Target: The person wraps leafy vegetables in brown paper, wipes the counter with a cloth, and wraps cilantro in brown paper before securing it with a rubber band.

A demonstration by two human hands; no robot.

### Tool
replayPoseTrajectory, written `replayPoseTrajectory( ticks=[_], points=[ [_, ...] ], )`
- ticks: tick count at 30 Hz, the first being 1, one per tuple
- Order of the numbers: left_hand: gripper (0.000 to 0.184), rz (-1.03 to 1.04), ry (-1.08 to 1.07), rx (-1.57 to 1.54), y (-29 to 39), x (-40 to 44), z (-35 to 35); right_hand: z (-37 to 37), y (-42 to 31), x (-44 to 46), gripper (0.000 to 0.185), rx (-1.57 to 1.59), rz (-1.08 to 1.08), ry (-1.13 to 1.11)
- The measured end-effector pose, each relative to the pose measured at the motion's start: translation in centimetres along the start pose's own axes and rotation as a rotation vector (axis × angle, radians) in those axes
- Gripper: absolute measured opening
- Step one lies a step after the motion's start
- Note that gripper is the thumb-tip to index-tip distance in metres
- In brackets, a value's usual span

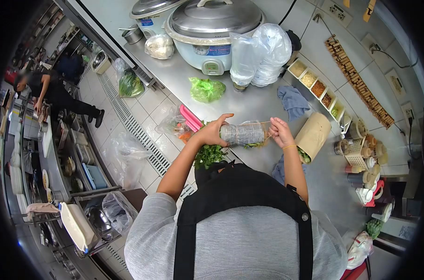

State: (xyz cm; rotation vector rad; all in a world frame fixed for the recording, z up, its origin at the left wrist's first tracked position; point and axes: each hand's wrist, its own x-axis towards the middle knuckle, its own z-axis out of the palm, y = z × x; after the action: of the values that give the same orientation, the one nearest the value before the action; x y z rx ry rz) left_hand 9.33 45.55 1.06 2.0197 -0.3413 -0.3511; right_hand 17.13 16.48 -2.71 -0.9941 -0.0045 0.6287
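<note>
Newspaper bundle point(242, 134), one: lying crosswise at the near edge of the steel counter point(221, 106), between both hands; contact with the metal below hard to tell. Likely light, soft and springy, with paper apt to crease or tear and contents easily bruised. Best taken hold of around the papered middle, with a loose grip; leafy ends better left unpressed. Appearance: grey printed paper, rolled into a short cylinder, cinched around the waist, bits of green at the lower right edge.

Left hand point(213, 134): wrapped on the left end, thumb and fingers spread around the roll, one finger reaching out above the paper. Right hand point(281, 132): fingertips pinched together on a rubber band point(262, 122), drawn taut off the right end.

Leafy greens point(207, 157): beneath the left forearm; link to the roll unclear. Brown paper roll point(316, 135): just right of the right hand, greens at the near end. Blue cloth point(293, 101), crumpled, beyond. Green plastic bag point(207, 89), knotted-looking, farther back. Rice cooker point(214, 58), large, lidded, at the rear. Seasoning tubs point(317, 88), in a row along the wall.
</note>
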Motion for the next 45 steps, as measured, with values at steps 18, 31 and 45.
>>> replayPoseTrajectory(
  ticks=[18,31,45],
  points=[
    [0.09,-0.337,0.267,-0.791,-9.0,1.4,2.8,0.3,6.4,-2.1,0.022,0.083,0.263,0.012],
    [0.091,-0.262,-0.1,-0.488,-4.1,0.8,3.0,-0.8,-0.6,-3.6,0.032,-0.179,-0.154,0.043],
    [0.099,-0.064,0.038,0.052,-4.4,4.5,-0.8,-4.3,0.6,-5.0,0.053,-0.005,-0.033,0.093]
  ],
)
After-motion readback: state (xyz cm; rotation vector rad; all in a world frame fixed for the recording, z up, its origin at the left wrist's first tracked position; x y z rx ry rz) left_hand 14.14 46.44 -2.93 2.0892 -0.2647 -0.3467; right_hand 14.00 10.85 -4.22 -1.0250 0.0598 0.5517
